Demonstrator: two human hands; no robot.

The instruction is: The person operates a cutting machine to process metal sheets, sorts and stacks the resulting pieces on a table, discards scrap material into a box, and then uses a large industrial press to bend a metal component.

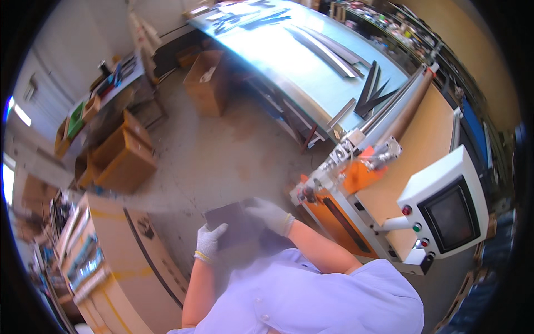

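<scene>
In front of my chest is a flat, dark grey rectangular sheet (pixel 227 220); its lower part is blurred. My left hand (pixel 208 242), in a white knitted glove, grips its left edge, the thumb lying over the face. At the opposite edge is my right hand (pixel 271 216), gloved the same way and closed on the sheet, with some fingers hidden. What the sheet is made of, and whether it is one piece or a stack, I cannot tell.
A machine with a roller (pixel 414 106) and a tilted control screen (pixel 450 214) stands at right. Beyond is a long table (pixel 311 83) bearing dark strips. Large cardboard boxes (pixel 125 239) rise at left. Another open carton (pixel 206 83) sits on the floor.
</scene>
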